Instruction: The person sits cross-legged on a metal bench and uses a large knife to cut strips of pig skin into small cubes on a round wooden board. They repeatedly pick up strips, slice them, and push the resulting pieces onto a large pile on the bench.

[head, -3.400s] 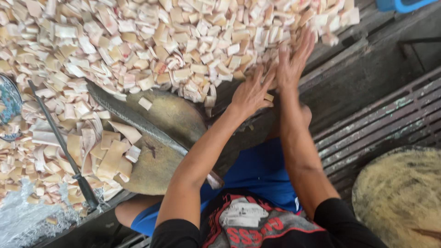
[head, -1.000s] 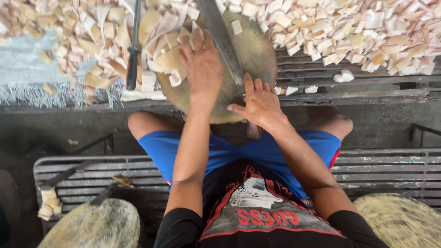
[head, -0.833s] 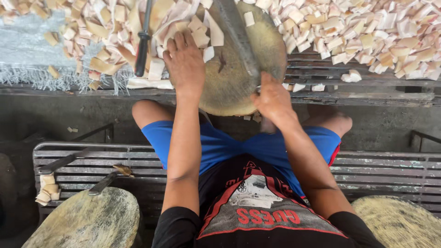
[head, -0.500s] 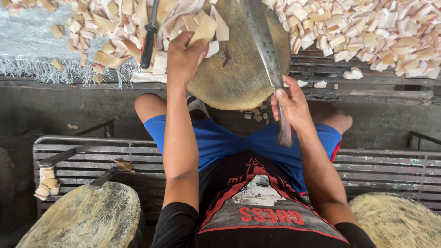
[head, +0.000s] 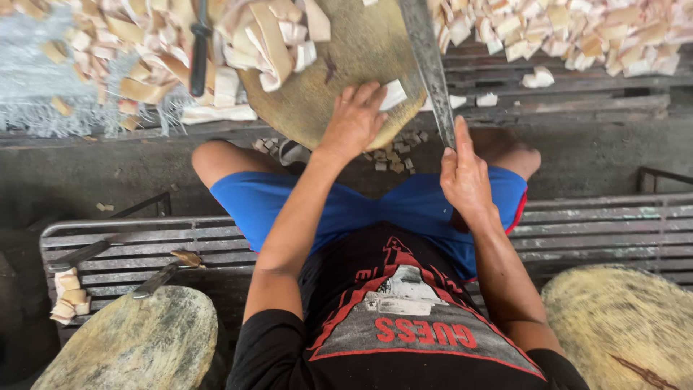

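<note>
My left hand point(head: 354, 119) lies flat on the near part of a round wooden chopping block point(head: 346, 54), its fingertips touching a small white cut piece point(head: 394, 94). My right hand point(head: 463, 177) is closed around the handle of a long grey knife point(head: 430, 65), whose blade runs up across the right side of the block. Pale cut strips point(head: 271, 36) are heaped on the block's far left part. Small scraps point(head: 390, 155) lie on the ground below the block, between my knees.
A big pile of pale cut pieces point(head: 570, 29) stretches across the top. A second black-handled knife point(head: 198, 50) lies in it at left. A slatted metal bench point(head: 599, 224) passes under me. Two more round blocks sit at the bottom left point(head: 137, 347) and bottom right point(head: 621, 325).
My right hand slid off the block and took hold of the knife handle. My left hand left the heaped strips and came down to the white piece at the block's near edge.
</note>
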